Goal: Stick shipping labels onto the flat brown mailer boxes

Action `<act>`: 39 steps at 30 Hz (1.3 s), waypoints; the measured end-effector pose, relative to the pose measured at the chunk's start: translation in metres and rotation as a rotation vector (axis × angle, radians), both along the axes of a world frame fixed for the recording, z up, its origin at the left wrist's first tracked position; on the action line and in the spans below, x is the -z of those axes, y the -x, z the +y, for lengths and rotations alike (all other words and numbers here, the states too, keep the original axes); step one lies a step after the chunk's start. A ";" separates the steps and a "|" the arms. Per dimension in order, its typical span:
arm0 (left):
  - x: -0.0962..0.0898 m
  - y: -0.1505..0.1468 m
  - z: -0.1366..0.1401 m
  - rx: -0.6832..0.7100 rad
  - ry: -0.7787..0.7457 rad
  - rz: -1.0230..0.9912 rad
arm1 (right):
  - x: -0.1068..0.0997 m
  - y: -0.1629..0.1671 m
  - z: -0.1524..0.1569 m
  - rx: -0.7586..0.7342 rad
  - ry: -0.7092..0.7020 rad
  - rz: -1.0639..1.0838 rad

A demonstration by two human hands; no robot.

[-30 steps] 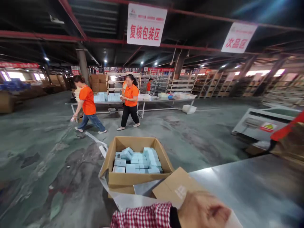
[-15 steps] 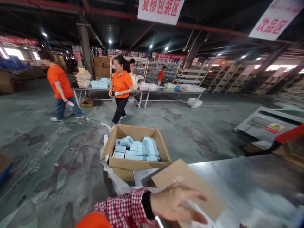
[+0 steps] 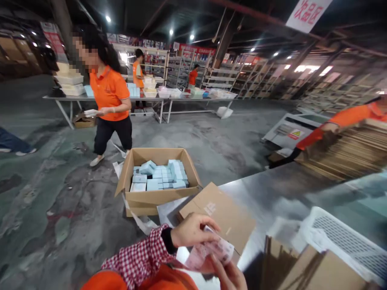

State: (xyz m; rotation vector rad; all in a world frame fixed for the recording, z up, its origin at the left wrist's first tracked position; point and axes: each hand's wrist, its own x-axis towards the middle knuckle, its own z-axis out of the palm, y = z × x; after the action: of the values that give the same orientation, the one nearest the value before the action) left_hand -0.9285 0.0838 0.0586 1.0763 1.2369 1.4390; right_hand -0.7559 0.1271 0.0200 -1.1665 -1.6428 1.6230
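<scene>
Low in the head view, a thin, pinkish, crinkled packet (image 3: pixel 201 257) is held between both hands. My left hand (image 3: pixel 192 229), in a red-and-white checked sleeve, pinches its upper edge. From below, my right hand (image 3: pixel 229 276) grips its lower right side, partly cut off by the frame. Whether the packet is film or paper, I cannot tell. Just beyond the hands, flat brown cardboard (image 3: pixel 223 209) lies on the metal table (image 3: pixel 256 181). Past that stands an open carton (image 3: pixel 160 197) containing several light-blue boxes (image 3: pixel 163 173).
At right are a white perforated basket (image 3: pixel 347 237) and upright cardboard pieces (image 3: pixel 320 270). A co-worker's arm (image 3: pixel 347 117) reaches over stacked flat cartons (image 3: pixel 347 149). Another person (image 3: pixel 110 96) walks beyond the open carton, before a long table (image 3: pixel 145 98) with trays.
My left hand has gone from spread fingers to a pinch on the packet, and my right hand has come into view. The view has turned right; the walking co-worker is closer.
</scene>
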 end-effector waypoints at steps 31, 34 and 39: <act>0.096 0.028 -0.003 0.070 0.161 0.546 | 0.010 0.020 0.130 0.652 -0.478 -0.248; 0.114 0.038 -0.002 0.085 0.162 0.593 | 0.028 0.031 0.183 0.557 -0.453 -0.379; 0.145 0.042 0.012 0.094 0.037 0.704 | 0.068 0.049 0.213 0.308 -0.502 -0.617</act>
State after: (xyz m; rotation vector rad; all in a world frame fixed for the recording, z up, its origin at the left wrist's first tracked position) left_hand -0.9709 0.0957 -0.0866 1.6680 1.6533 0.9783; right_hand -0.8052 0.3397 -0.0476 -1.6236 -1.9478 0.6227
